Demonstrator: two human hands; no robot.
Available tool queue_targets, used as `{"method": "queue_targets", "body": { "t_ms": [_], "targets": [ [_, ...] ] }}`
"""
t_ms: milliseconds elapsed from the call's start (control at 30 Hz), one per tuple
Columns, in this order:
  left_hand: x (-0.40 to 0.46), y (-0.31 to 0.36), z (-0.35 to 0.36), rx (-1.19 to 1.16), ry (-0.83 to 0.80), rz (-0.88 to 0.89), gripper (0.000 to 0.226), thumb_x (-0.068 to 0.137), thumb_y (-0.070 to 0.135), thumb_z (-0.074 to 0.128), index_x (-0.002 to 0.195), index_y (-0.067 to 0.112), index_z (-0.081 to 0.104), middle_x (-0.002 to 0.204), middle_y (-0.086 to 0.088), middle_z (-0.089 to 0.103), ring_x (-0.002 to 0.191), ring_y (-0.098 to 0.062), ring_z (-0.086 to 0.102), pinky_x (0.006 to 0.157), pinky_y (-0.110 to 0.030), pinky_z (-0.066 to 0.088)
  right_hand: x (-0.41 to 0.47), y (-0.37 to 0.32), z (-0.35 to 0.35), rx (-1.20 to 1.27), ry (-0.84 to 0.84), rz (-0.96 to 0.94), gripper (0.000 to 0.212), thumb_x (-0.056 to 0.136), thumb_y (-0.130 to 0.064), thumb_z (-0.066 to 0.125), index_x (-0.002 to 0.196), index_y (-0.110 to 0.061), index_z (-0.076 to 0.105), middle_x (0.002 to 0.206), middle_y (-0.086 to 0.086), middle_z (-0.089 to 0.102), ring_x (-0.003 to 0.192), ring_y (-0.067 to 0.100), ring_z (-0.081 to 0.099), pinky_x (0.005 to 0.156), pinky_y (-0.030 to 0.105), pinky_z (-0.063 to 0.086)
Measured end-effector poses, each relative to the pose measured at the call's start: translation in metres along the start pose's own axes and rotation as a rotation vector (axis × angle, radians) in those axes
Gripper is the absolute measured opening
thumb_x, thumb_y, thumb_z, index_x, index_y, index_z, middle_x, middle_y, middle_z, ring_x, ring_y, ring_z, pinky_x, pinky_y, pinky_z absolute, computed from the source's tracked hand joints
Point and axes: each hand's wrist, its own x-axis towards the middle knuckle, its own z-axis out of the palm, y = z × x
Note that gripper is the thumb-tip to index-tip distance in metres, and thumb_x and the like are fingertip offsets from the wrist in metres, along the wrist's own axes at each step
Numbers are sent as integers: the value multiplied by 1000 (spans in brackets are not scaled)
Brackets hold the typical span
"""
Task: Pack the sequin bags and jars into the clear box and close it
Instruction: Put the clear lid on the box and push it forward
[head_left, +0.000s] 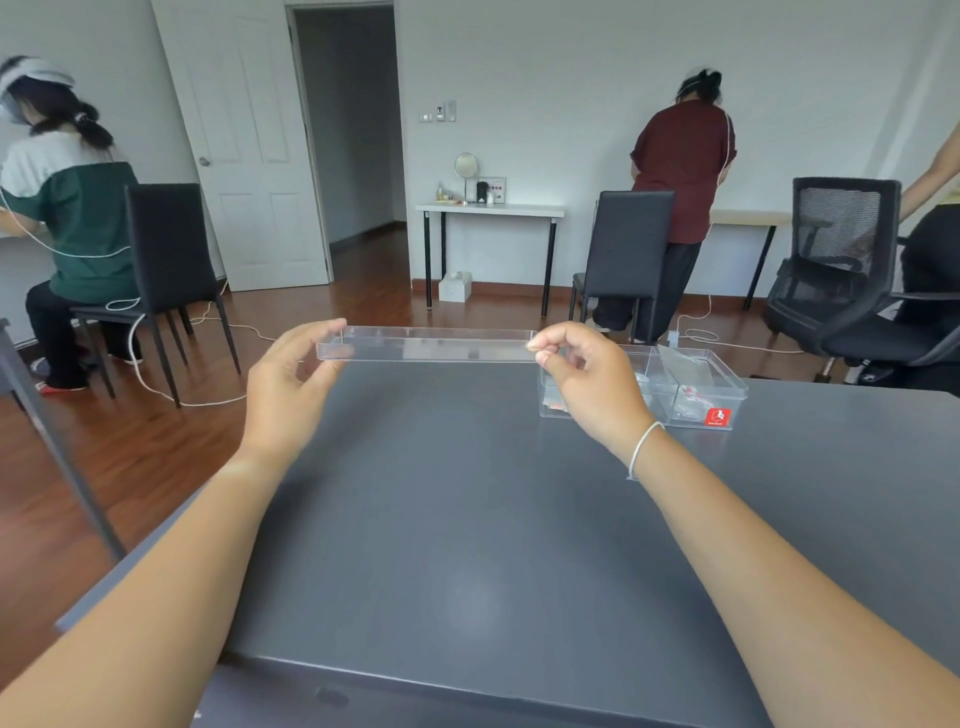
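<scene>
I hold a clear plastic lid (431, 344) level in the air above the far edge of the dark grey table (467, 519). My left hand (293, 384) pinches its left end and my right hand (587, 379) pinches its right end. The clear box (691, 387), divided into compartments and marked with a red label, stands on the table at the far right, partly behind my right hand. Small sequin bags and other contents show faintly inside it; I cannot make out the jars.
A black mesh office chair (841, 270) stands beyond the table's right corner. Two people work at desks with their backs to me, at far left and far right. Black chairs (166, 270) and white cables lie across the wooden floor.
</scene>
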Motion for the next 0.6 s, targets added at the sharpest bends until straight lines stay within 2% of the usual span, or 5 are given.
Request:
{"method": "queue_targets", "body": {
  "t_ms": [133, 200, 333, 500, 600],
  "targets": [
    [-2, 3, 4, 15, 24, -5, 13, 82, 20, 63, 94, 25, 66, 103, -2, 66, 97, -20, 62, 90, -30, 47, 2, 2, -7, 39, 14, 22, 27, 85, -6, 54, 76, -31, 61, 86, -7, 61, 72, 13, 48, 64, 6, 37],
    [-3, 7, 5, -2, 41, -11, 10, 83, 19, 62, 87, 27, 65, 95, 2, 64, 86, -12, 60, 90, -36, 48, 2, 2, -9, 56, 24, 14, 27, 84, -7, 55, 77, -33, 61, 89, 0, 61, 75, 19, 48, 66, 10, 39],
    [-4, 15, 3, -56, 80, -27, 14, 84, 21, 60, 83, 34, 64, 84, 12, 58, 80, -10, 54, 89, -47, 49, 1, -4, -12, 137, 57, -30, 27, 83, -6, 58, 82, -32, 61, 79, -9, 57, 68, 8, 46, 68, 9, 40],
    [-6, 26, 4, -133, 144, -38, 16, 83, 25, 59, 84, 40, 65, 91, 4, 62, 89, -20, 60, 90, -46, 52, -2, -9, -22, 175, 63, -94, 40, 82, -5, 59, 96, -42, 56, 95, -14, 60, 73, 3, 52, 71, 6, 42],
    [-6, 34, 14, -254, 138, -88, 20, 84, 26, 59, 91, 43, 66, 99, 4, 64, 92, -16, 61, 92, -40, 50, -2, -4, -28, 156, 86, -76, 42, 83, -4, 57, 109, -37, 54, 104, -10, 60, 79, 10, 54, 72, 4, 41]
  ]
}}
